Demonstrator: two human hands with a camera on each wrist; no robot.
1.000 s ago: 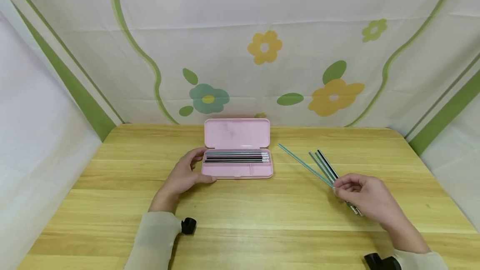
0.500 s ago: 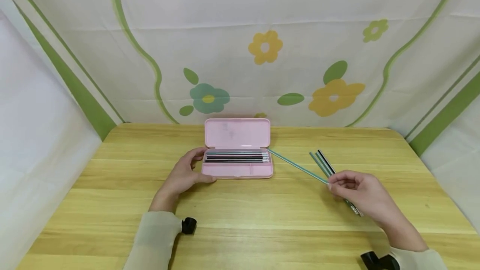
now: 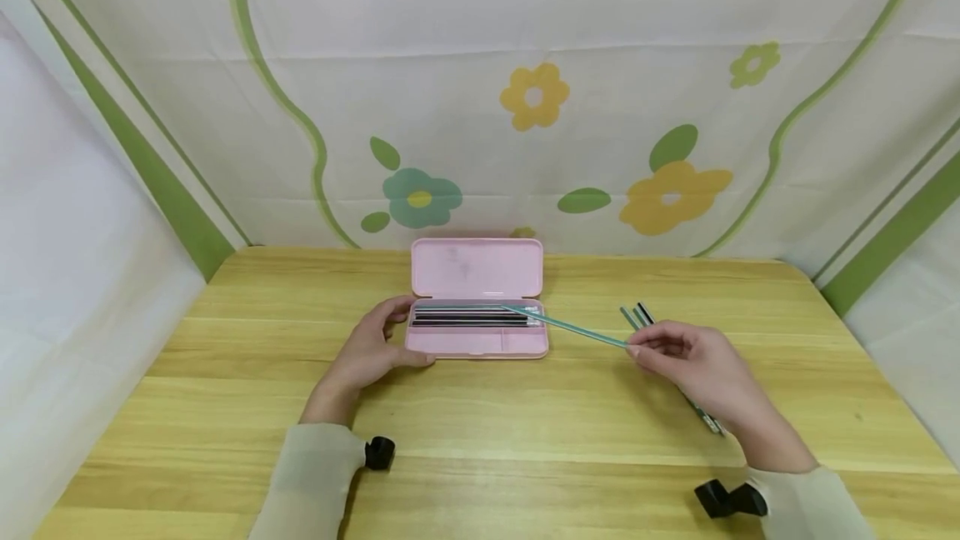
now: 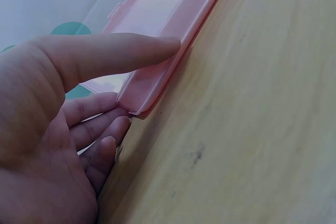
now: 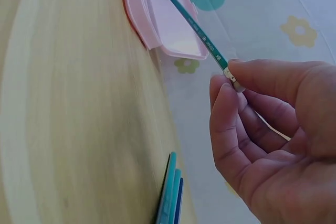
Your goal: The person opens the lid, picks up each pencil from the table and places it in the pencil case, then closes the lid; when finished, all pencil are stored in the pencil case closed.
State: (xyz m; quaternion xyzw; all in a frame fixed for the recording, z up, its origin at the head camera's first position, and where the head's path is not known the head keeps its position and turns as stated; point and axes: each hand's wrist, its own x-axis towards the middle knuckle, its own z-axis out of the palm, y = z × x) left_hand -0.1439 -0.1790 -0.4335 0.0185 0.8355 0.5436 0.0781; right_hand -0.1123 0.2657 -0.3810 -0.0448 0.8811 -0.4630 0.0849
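You have one pencil [image 5: 197, 27] in your right grip [image 3: 693, 361], pinched at its banded end between thumb and fingertips. Your left grip [image 3: 372, 350] holds one case [image 3: 453, 343] at its left end, the thumb along the front rim and the fingers curved against the side. At least three more loose pencils [image 5: 172, 187] lie side by side on the desk [image 3: 525, 457], partly beneath your right grip in the head view: two teal and at least one dark. Inside the case, several stored pencils [image 3: 472, 317] lie parallel in the back compartment, too close together for you to count. The case has three compartments: one long at the back, one long at the front and one small at front right. Behind you see five printed flowers on one cloth [image 3: 375, 7], the lowest partly hidden by the lid [image 3: 477, 268].

Your pencil is slim and green-teal, with pale lettering that includes "HB", a silvery metal band [image 5: 229, 74] and a blunt far end. It slants through the air from your fingers to the case, its far end over the back compartment; you cannot tell whether it touches the pencils there. The case is pale pink, its lid raised at the back, grey smudges inside.
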